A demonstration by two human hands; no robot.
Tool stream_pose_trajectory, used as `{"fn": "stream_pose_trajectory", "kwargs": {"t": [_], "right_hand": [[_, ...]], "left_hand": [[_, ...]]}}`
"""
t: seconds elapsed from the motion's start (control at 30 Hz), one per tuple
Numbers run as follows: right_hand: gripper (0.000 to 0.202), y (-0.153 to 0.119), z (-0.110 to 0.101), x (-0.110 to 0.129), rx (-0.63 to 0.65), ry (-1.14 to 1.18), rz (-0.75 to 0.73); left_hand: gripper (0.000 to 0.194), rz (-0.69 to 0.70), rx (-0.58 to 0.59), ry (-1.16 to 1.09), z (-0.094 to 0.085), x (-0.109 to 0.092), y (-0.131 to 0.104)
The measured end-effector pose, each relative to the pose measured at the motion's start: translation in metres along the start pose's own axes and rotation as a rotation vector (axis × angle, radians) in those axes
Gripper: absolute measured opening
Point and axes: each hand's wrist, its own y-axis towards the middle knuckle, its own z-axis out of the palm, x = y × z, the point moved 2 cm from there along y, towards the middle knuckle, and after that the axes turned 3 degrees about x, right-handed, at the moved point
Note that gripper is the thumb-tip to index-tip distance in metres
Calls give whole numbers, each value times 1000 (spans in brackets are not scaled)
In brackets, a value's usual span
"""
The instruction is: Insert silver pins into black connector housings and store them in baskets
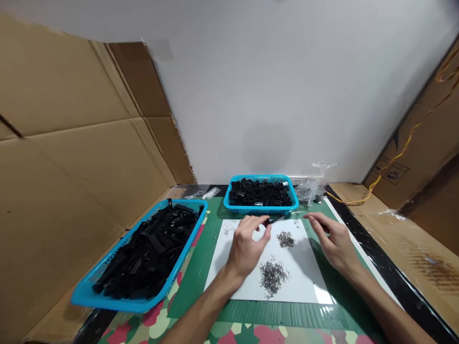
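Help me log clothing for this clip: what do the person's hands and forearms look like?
The left hand and right hand are ungloved. The left forearm and right forearm look slim and bare, with no sleeve, watch or bracelet in view. No ring shows, though small fingertip details can't be told.

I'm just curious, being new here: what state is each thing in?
Left hand, pinching black part
Right hand, half-curled, grip unclear
Left basket, filled with black pieces
Far basket, also filled
White sheet, flat
Metal bits, loose, in piles
Plastic bag, crumpled
Yellow wire, slack
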Motion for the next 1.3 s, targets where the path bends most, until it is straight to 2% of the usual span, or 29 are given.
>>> {"fn": "stream_pose_trajectory", "kwargs": {"t": [0.13,0.23,0.33,0.53,0.67,0.8,0.9,1.03,1.13,1.3], "right_hand": [[34,1,-3,-7,32,-57,-7],[29,-2,0,-8,46,-84,-80],[26,-7,6,-9,100,-142,-161],[26,-9,19,-7,204,-223,-203],[26,-7,20,-9,256,-249,-202],[28,-6,16,-12,279,-262,-177],[29,-6,12,-13,315,-281,-153],[29,-7,12,-15,426,-352,-91],[27,-11,14,-19,515,-399,-71],[29,-20,18,-24,559,-394,-112]], "left_hand": [[19,-198,-83,106,-25,25,49],[23,-267,-32,185,-28,42,92],[17,-271,95,224,-12,54,128],[18,-212,380,354,44,60,176],[34,-155,534,432,73,62,192],[37,-115,600,472,78,68,192],[31,-97,594,474,63,74,187],[31,-136,585,480,22,89,181],[28,-205,604,488,-25,106,174],[24,-344,651,515,-118,131,144]]}}
